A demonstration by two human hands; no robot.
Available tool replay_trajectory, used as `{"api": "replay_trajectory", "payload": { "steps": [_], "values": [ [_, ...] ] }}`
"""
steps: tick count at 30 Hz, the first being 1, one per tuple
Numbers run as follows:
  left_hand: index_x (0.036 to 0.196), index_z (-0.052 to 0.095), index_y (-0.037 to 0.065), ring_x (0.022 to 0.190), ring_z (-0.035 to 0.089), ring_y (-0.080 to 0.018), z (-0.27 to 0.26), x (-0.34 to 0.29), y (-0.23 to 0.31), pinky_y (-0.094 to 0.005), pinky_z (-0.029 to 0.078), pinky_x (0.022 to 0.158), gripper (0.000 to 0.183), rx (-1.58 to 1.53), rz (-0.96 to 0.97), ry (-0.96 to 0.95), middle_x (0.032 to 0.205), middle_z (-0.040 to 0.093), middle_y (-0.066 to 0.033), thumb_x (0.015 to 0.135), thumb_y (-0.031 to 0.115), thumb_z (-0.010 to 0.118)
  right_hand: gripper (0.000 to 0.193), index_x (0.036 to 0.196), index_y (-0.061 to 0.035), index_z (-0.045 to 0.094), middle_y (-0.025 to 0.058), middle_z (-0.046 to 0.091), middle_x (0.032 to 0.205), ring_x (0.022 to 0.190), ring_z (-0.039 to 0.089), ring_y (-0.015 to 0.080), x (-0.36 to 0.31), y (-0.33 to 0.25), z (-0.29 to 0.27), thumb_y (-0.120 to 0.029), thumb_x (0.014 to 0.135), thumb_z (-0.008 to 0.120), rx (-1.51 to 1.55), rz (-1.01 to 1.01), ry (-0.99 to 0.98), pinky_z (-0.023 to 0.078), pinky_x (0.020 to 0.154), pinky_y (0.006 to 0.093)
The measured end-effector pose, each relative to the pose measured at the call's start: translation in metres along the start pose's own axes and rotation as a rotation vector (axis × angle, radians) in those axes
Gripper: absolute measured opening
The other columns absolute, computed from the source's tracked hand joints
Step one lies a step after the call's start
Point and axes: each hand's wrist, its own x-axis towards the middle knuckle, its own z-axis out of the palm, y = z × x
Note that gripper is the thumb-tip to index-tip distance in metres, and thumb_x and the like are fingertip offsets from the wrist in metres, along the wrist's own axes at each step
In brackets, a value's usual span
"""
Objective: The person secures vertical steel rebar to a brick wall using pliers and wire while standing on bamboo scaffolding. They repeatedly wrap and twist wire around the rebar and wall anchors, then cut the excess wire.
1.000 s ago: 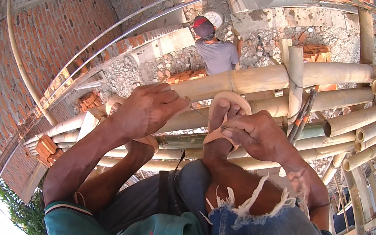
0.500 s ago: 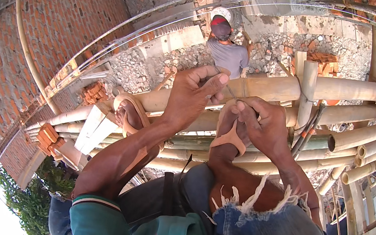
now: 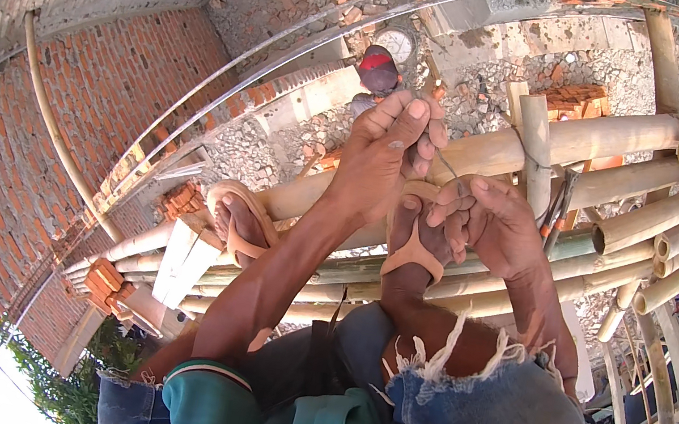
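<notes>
A thin dark wire (image 3: 447,166) runs slantwise between my two hands, above a thick bamboo pole. My left hand (image 3: 382,151) is closed, pinching the wire's upper part between thumb and fingers. Lower and to the right, my right hand (image 3: 504,232) has curled fingers pressed around the wire's other end, partly hiding it. Both hands are above my feet; my right foot in a tan sandal (image 3: 412,261) rests on the bamboo just under the right hand. My left sandal (image 3: 237,235) stands farther left on the poles.
Several bamboo poles (image 3: 546,276) lie side by side beneath me. An upright bamboo post (image 3: 535,156) stands at right, a tool with orange-and-black handles (image 3: 554,218) beside it. Below, a person in a red-and-dark cap (image 3: 379,71) is amid rubble. Stacked bricks (image 3: 109,285) sit at left.
My left hand has shifted slightly up and right, and more wire shows between the hands. My right hand has turned, its fingers more visible. The person below is now mostly hidden behind my left hand.
</notes>
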Motion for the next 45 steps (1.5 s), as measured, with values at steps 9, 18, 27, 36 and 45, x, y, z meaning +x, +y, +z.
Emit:
{"api": "replay_trajectory", "payload": {
  "steps": [9, 18, 27, 36, 45],
  "values": [
    [0.107, 0.063, 0.005, 0.07, 0.053, -0.004, 0.021, 0.001, -0.006, -0.0193, 0.044, 0.058, 0.023, -0.058, 0.061, -0.066, 0.084, 0.064, -0.0012, 0.105, 0.028, 0.059, 0.036, 0.075, -0.0064, 0.056, 0.004, 0.059, 0.063, 0.049, 0.054, 0.0115, -0.01, 0.01, 0.006, -0.028, 0.104, 0.058, -0.236, -0.194, 0.174, 0.045, 0.046, 0.0235],
    [0.105, 0.06, 0.005, 0.067, 0.048, -0.0044, 0.044, 0.002, -0.009, -0.0177, 0.041, 0.057, 0.019, -0.074, 0.12, -0.06, 0.082, 0.058, -0.0002, 0.105, 0.024, 0.06, 0.03, 0.085, 0.0025, 0.056, 0.0185, 0.055, 0.07, 0.064, 0.057, 0.0285, -0.015, 0.041, 0.026, -0.019, 0.105, 0.053, -0.977, -0.769, 0.526, 0.045, 0.063, 0.0421],
    [0.114, 0.058, 0.004, 0.072, 0.05, -0.0071, 0.054, 0.017, -0.02, -0.0239, 0.047, 0.063, 0.021, 0.294, 0.012, -0.332, 0.09, 0.058, -0.0011, 0.106, 0.023, 0.058, 0.022, 0.103, 0.0035, 0.07, 0.0153, 0.068, 0.081, 0.075, 0.065, 0.0227, -0.045, 0.041, 0.024, -0.016, 0.1, 0.06, -0.766, -0.735, 0.71, 0.051, 0.07, 0.0382],
    [0.122, 0.059, 0.001, 0.078, 0.061, -0.0095, 0.048, 0.029, -0.02, -0.0226, 0.054, 0.063, 0.026, 0.14, 0.06, -0.35, 0.102, 0.068, -0.0098, 0.105, 0.021, 0.059, 0.024, 0.102, 0.0021, 0.07, 0.0102, 0.064, 0.078, 0.068, 0.058, 0.0131, -0.038, 0.037, 0.028, -0.019, 0.103, 0.059, -0.815, -0.827, 0.836, 0.049, 0.062, 0.0336],
    [0.113, 0.067, -0.004, 0.076, 0.063, -0.0122, 0.016, 0.016, 0.006, -0.0258, 0.052, 0.067, 0.03, 0.283, -0.095, -0.393, 0.092, 0.069, -0.0086, 0.103, 0.024, 0.062, 0.026, 0.105, 0.004, 0.071, 0.0093, 0.068, 0.084, 0.074, 0.06, 0.0124, -0.036, 0.042, 0.032, -0.019, 0.103, 0.06, -0.786, -0.525, 0.589, 0.05, 0.067, 0.0282]
  ]
}}
